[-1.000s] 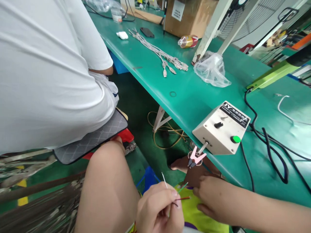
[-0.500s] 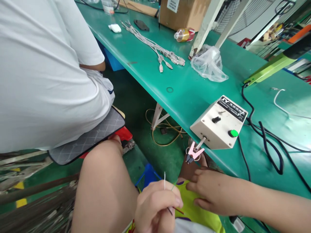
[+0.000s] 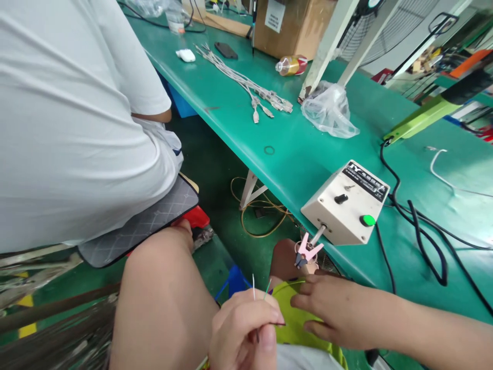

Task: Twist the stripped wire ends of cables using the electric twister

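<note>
My left hand [image 3: 242,331] is closed in a pinch around thin wires [image 3: 253,288]. A white and a green end stick up above the fingers, while a dark end pokes out beside the thumb. The rest of the wires is hidden in the hand. My right hand [image 3: 329,307] lies palm down over yellow-green fabric [image 3: 295,329], its fingers stretched out and slightly apart, with nothing visible in them. Just beyond its fingers is a pink spring clip [image 3: 307,251] on the shaft of a beige control box [image 3: 344,203], which has a black knob and a green button.
A bundle of white USB cables [image 3: 246,85] lies on the green table [image 3: 239,131]. A plastic bag [image 3: 331,110], bottle [image 3: 291,66] and cardboard box [image 3: 292,25] are farther back. Black cords [image 3: 421,231] run right of the control box. A person in a white shirt [image 3: 77,128] sits at left.
My left hand has moved slightly left and turned. The green wire end stands up more, and the red end no longer shows. My right hand has barely shifted; the whole view moved a little.
</note>
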`<state>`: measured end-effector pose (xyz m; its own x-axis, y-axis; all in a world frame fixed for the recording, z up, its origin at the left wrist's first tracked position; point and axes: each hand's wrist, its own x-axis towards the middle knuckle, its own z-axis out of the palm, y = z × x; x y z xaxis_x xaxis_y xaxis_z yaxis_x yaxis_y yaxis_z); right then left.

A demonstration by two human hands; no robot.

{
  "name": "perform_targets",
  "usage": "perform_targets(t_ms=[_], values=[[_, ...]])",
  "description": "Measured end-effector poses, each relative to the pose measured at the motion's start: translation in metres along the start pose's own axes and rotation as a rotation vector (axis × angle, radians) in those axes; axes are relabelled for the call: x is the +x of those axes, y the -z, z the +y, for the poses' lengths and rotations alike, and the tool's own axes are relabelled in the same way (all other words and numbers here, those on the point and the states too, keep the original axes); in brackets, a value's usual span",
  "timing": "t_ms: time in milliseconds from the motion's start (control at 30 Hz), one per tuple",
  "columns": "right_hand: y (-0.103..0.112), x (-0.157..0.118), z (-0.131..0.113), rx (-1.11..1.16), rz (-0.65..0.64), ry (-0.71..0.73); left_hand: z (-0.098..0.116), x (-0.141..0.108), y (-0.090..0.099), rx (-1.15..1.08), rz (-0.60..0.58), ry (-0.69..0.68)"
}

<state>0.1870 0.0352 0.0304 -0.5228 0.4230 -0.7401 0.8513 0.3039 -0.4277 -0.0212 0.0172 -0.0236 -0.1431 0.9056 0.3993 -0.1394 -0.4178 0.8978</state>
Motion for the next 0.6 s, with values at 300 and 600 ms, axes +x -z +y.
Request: perform_targets(t_ms=[300, 600], values=[[0.02, -0.011, -0.014, 0.323, 0.156, 0.295, -0.002, -0.002, 0.007, 0.142, -0.103, -0.027], [0.009, -0.023, -0.016, 0.656, 0.726, 0.48, 0.001, 0.001, -0.004, 0.299, -0.311, -0.167]])
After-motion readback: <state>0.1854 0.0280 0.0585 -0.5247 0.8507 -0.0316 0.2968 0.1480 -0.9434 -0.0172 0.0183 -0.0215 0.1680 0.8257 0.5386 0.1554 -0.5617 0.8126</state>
